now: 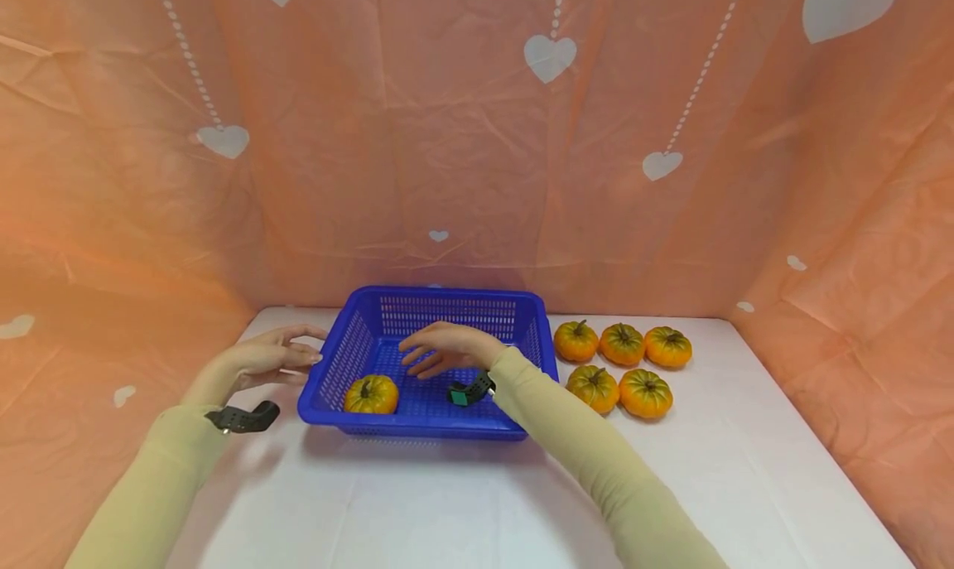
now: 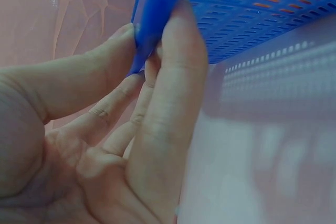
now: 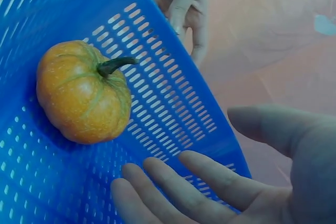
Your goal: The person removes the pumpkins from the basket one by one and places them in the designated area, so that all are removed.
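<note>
A blue plastic basket with slotted walls stands on the white table. One small orange pumpkin with a dark green stem lies inside it, in the near left corner. At the basket's left rim, my left hand pinches the edge between thumb and fingers; the left wrist view shows the blue rim between them. Over the basket's inside hovers my right hand, fingers spread and nothing held. In the right wrist view its fingers are extended, apart from the pumpkin.
Several more small pumpkins sit in two rows just right of the basket. Behind and on both sides hangs an orange cloth with white hearts. The white table extends in front of the basket.
</note>
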Demonstrator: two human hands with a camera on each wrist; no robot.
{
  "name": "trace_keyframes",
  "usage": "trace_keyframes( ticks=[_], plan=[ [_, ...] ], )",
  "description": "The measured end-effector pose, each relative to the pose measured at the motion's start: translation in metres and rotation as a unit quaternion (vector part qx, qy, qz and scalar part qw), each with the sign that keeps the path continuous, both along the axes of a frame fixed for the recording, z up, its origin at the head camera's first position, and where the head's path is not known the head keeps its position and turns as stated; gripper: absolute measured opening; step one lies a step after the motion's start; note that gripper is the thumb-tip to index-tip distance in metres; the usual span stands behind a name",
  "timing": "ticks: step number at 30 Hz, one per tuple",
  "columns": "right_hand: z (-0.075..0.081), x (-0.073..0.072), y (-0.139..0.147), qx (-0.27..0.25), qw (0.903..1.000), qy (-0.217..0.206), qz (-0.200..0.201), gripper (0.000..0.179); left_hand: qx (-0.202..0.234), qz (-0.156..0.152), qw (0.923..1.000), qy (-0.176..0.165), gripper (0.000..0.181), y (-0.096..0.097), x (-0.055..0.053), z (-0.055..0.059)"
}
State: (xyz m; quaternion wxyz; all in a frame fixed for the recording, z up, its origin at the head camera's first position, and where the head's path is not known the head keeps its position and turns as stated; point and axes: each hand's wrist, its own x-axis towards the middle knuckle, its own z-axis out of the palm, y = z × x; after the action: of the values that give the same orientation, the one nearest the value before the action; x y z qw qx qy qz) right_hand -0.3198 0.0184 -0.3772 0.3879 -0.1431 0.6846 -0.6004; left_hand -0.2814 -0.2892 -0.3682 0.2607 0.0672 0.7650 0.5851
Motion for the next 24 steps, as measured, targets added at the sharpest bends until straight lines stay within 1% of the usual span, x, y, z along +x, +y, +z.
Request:
trace_keyframes(
  ticks=[7, 14, 24],
  plan=[
    [-0.005, 0.0, -0.01, 0.032, 0.999, 0.015, 0.027, 0.045, 0.006, -0.003, 1.0, 0.002, 0.055, -0.001, 0.001, -0.001],
    [-0.012, 0.001, -0.019, 0.045, 0.9987, 0.014, 0.019, 0.045, 0.012, -0.004, 0.9999, 0.001, 0.054, -0.001, 0.0, -0.002],
    [-0.011, 0.006, -0.026, 0.048, 0.9985, 0.01, 0.025, 0.044, 0.005, -0.004, 1.0, 0.001, 0.054, -0.002, -0.001, -0.001]
  ],
)
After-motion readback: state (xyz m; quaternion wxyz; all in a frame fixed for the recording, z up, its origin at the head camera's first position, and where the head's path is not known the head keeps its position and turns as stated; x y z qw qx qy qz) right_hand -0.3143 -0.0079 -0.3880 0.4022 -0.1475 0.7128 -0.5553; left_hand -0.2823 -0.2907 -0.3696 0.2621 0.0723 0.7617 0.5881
